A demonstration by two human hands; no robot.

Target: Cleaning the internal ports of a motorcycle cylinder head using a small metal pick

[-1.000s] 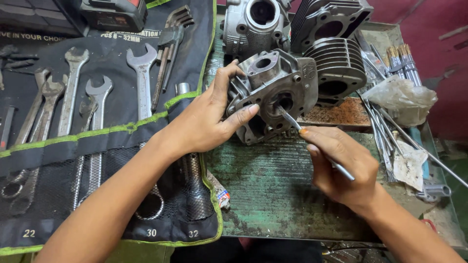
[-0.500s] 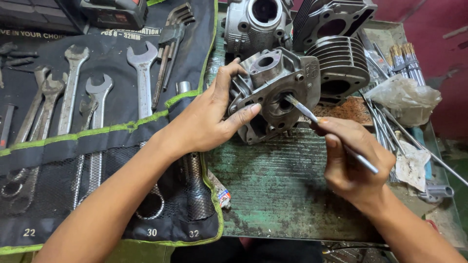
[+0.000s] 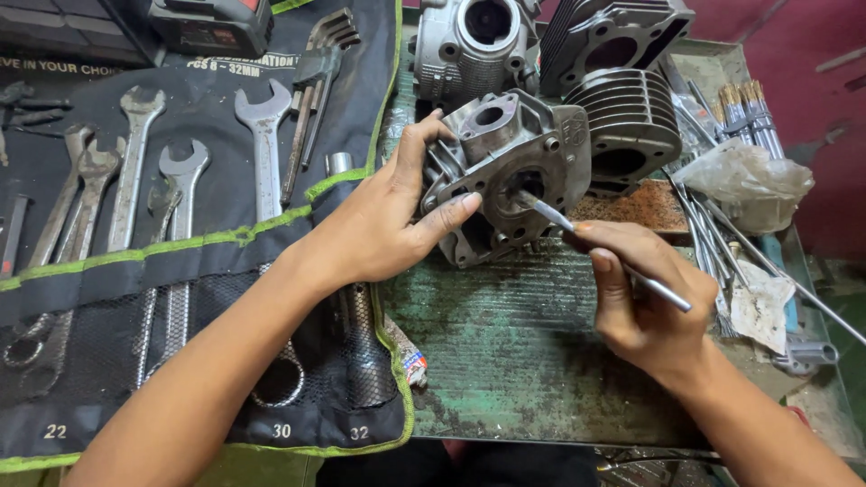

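Fingers (image 3: 451,209) of the left hand (image 3: 379,225) clamp the near left side of a grey metal engine part (image 3: 510,171), thumb low across its face and the rest curled over its top edge, so that side of the part is hidden. Just right of them, the right hand (image 3: 645,302) pinches a thin metal rod (image 3: 600,252) between thumb and curled fingers; the rod's tip sits in the round hole in the part's face, and how deep it goes cannot be seen. The part stands tilted on a worn green table (image 3: 523,361). Beyond the fingers stand more finned engine parts (image 3: 622,126), cut off by the top edge. Right of the right hand lie a crumpled clear plastic bag (image 3: 744,180), its contents hard to make out, and a bundle of thin rods (image 3: 740,104). Left of the left hand spreads a black tool roll (image 3: 180,271) with green trim, holding spanners (image 3: 262,144) whose lower ends are veiled by mesh pockets. A small tube (image 3: 410,361) with a red and blue label pokes out under the roll's edge, near the left forearm.
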